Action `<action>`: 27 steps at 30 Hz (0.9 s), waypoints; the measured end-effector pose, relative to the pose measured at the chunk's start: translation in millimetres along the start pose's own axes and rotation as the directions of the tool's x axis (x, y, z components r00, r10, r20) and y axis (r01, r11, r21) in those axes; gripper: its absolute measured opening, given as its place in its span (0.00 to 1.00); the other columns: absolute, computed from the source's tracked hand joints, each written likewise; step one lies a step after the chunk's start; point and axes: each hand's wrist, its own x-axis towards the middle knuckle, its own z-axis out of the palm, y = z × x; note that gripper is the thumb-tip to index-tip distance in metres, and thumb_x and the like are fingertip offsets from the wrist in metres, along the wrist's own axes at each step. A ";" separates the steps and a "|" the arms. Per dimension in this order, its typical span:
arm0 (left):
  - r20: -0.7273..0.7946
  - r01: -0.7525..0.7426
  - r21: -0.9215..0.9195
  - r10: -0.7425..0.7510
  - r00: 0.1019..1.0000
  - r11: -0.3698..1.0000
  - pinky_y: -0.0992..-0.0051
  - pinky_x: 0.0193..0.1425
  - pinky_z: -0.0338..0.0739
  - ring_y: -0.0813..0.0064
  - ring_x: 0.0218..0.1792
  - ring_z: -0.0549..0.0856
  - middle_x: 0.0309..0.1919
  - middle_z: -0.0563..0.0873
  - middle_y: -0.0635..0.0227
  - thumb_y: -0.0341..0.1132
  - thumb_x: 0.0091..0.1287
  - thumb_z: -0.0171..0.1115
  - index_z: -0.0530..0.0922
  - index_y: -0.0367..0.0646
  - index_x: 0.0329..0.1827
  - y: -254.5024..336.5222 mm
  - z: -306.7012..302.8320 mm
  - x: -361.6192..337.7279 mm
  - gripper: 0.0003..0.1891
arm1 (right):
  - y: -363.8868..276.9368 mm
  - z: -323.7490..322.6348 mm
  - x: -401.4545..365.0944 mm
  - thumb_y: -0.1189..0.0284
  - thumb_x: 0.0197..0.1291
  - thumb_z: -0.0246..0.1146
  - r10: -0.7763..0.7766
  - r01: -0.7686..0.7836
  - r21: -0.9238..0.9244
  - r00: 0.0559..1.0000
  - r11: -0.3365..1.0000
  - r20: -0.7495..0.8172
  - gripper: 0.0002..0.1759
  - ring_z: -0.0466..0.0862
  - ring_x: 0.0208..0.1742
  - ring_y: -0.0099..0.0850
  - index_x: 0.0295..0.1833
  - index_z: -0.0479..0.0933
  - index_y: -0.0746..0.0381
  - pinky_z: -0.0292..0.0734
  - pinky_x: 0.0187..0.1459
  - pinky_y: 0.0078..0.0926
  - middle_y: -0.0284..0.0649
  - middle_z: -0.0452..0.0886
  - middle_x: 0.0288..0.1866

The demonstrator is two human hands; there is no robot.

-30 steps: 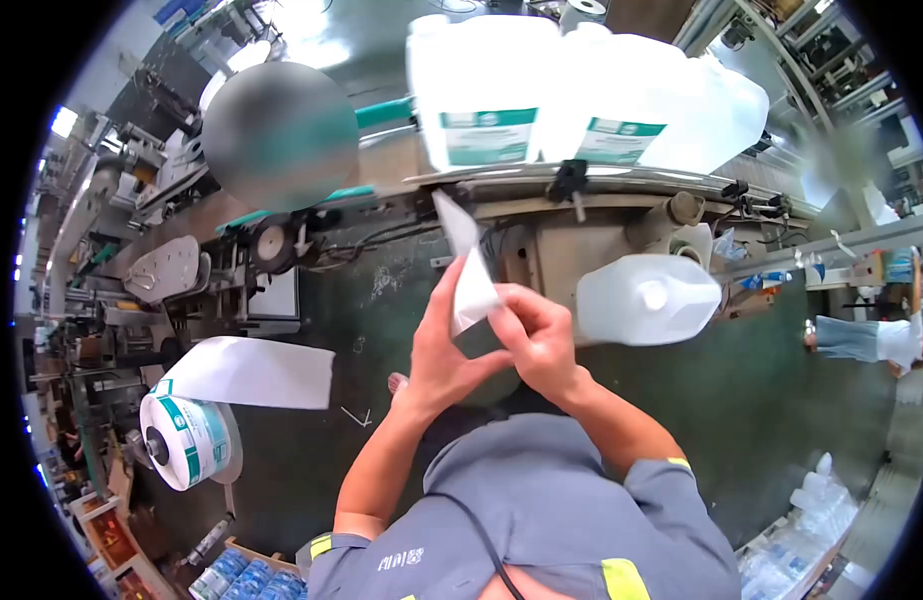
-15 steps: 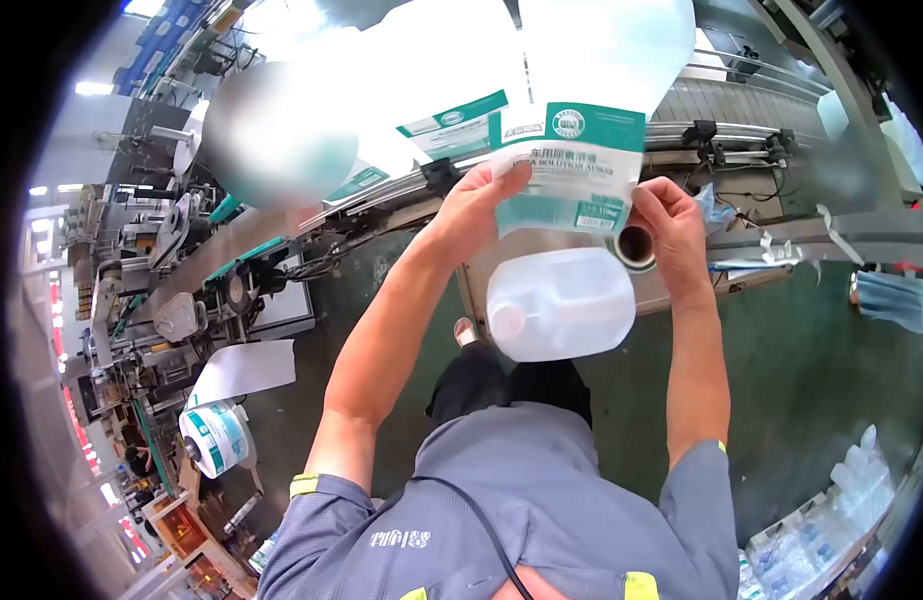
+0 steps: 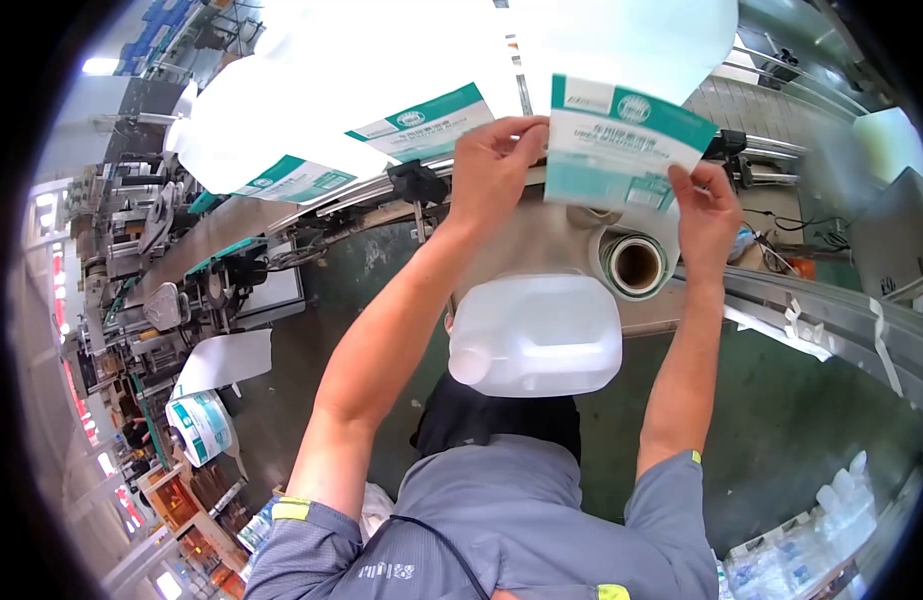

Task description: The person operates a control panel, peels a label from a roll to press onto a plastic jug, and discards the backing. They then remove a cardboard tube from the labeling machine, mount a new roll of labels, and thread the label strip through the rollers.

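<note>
A green-and-white printed label is stretched between my two hands, its upper part overlapping a large white jug. My left hand is closed, thumb and forefinger pinched at the label's left edge. At the lower right corner, my right hand grips the label between thumb and fingers. Nearer my body is a translucent white jug, with no label on the side that shows. A roll with a brown core stands just beyond it, below my right hand.
Labelled white jugs line the conveyor at the left and ahead. A metal rail runs along the right. A label roll hangs on machinery at the lower left. Clear plastic containers are stacked at the lower right.
The label has shifted right and now slants down to the right. My left hand has moved up to its left edge, and my right hand has gone right. The view has shifted, showing more of the roll.
</note>
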 end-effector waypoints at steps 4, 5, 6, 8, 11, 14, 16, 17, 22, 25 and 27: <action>-0.101 -0.070 0.129 0.083 0.991 0.989 0.81 0.46 0.83 0.81 0.40 0.90 0.40 0.93 0.67 0.35 0.69 0.76 0.89 0.37 0.51 -9.2 10.7 19.0 0.13 | 3.7 10.1 18.8 0.68 0.69 0.74 0.059 -0.053 0.046 0.989 0.998 -0.134 0.09 0.83 0.41 0.20 0.45 0.85 0.62 0.78 0.46 0.21 0.33 0.87 0.42; -0.101 -0.101 0.151 0.117 0.988 0.983 0.82 0.47 0.83 0.80 0.40 0.91 0.40 0.94 0.66 0.36 0.67 0.77 0.89 0.36 0.50 -8.8 13.3 24.5 0.14 | 5.8 11.8 21.6 0.68 0.69 0.74 0.063 -0.058 0.044 0.989 0.997 -0.135 0.09 0.83 0.41 0.20 0.45 0.85 0.62 0.78 0.46 0.21 0.33 0.87 0.42; -0.082 -0.067 0.190 0.083 0.993 0.979 0.78 0.51 0.85 0.76 0.47 0.91 0.47 0.93 0.63 0.37 0.66 0.79 0.87 0.37 0.55 -3.0 14.6 26.8 0.19 | 6.3 14.4 23.3 0.70 0.68 0.74 -0.087 0.079 -0.067 0.987 0.995 -0.138 0.09 0.84 0.42 0.24 0.44 0.85 0.63 0.79 0.47 0.23 0.35 0.87 0.44; -0.087 -0.138 0.183 0.156 0.984 0.973 0.75 0.54 0.86 0.73 0.51 0.91 0.51 0.92 0.61 0.38 0.65 0.80 0.85 0.37 0.58 -10.5 19.1 32.8 0.23 | -1.5 17.9 21.3 0.71 0.67 0.74 -0.231 0.208 -0.173 0.965 0.963 -0.122 0.08 0.85 0.44 0.29 0.44 0.85 0.64 0.80 0.48 0.25 0.38 0.87 0.46; -0.009 -0.182 0.175 0.186 0.982 0.968 0.66 0.67 0.84 0.67 0.64 0.85 0.63 0.86 0.56 0.40 0.63 0.81 0.78 0.37 0.68 -11.0 14.7 33.2 0.32 | -35.1 13.1 -6.7 0.74 0.63 0.75 -0.427 0.406 -0.400 0.903 0.822 0.039 0.08 0.86 0.50 0.39 0.42 0.84 0.65 0.80 0.52 0.31 0.43 0.86 0.49; 0.166 -0.128 -0.027 0.130 0.977 0.991 0.66 0.74 0.77 0.67 0.70 0.80 0.67 0.82 0.58 0.40 0.66 0.79 0.71 0.34 0.75 -14.5 11.9 30.8 0.38 | -65.6 16.7 -31.1 0.78 0.59 0.74 -0.500 0.540 -0.319 0.842 0.779 0.204 0.07 0.86 0.55 0.46 0.41 0.82 0.65 0.81 0.54 0.36 0.44 0.86 0.51; 0.232 -0.019 -0.124 0.048 0.972 0.992 0.67 0.72 0.78 0.69 0.69 0.80 0.67 0.82 0.59 0.40 0.66 0.78 0.71 0.34 0.75 -5.0 6.9 29.4 0.37 | -82.7 16.9 -40.4 0.80 0.59 0.73 -0.495 0.546 -0.170 0.827 0.820 0.267 0.06 0.86 0.55 0.47 0.39 0.81 0.65 0.81 0.55 0.40 0.45 0.86 0.52; 0.300 0.095 -0.209 -0.029 0.953 0.973 0.69 0.71 0.78 0.70 0.67 0.81 0.66 0.83 0.61 0.41 0.67 0.78 0.71 0.34 0.74 -0.3 1.9 30.0 0.37 | -89.5 13.8 -43.2 0.80 0.59 0.73 -0.500 0.550 -0.170 0.824 0.817 0.265 0.06 0.86 0.55 0.47 0.39 0.81 0.65 0.81 0.55 0.40 0.45 0.86 0.52; 0.372 0.160 -0.409 0.004 0.928 0.899 0.81 0.57 0.81 0.82 0.49 0.88 0.47 0.91 0.69 0.28 0.74 0.69 0.86 0.38 0.54 -15.6 -28.7 29.7 0.09 | -68.8 6.0 -34.6 0.77 0.63 0.74 -0.461 0.475 -0.247 0.880 0.845 0.114 0.07 0.87 0.49 0.40 0.39 0.81 0.65 0.82 0.50 0.32 0.45 0.87 0.50; 0.083 -0.106 -0.216 0.127 0.988 0.971 0.81 0.50 0.83 0.81 0.43 0.90 0.42 0.93 0.67 0.26 0.71 0.72 0.88 0.37 0.51 -6.7 -10.5 27.2 0.08 | -24.5 13.3 -8.4 0.72 0.65 0.76 -0.254 0.225 -0.235 0.962 0.946 -0.103 0.10 0.86 0.45 0.29 0.40 0.83 0.66 0.80 0.49 0.25 0.44 0.88 0.48; -0.047 -0.180 -0.114 0.176 0.983 0.977 0.82 0.45 0.84 0.80 0.37 0.91 0.36 0.93 0.66 0.26 0.68 0.75 0.90 0.36 0.46 1.8 5.3 27.6 0.06 | -4.4 20.6 13.6 0.69 0.65 0.77 -0.118 0.093 -0.137 0.974 0.986 -0.191 0.12 0.85 0.44 0.24 0.40 0.84 0.66 0.79 0.49 0.21 0.43 0.88 0.46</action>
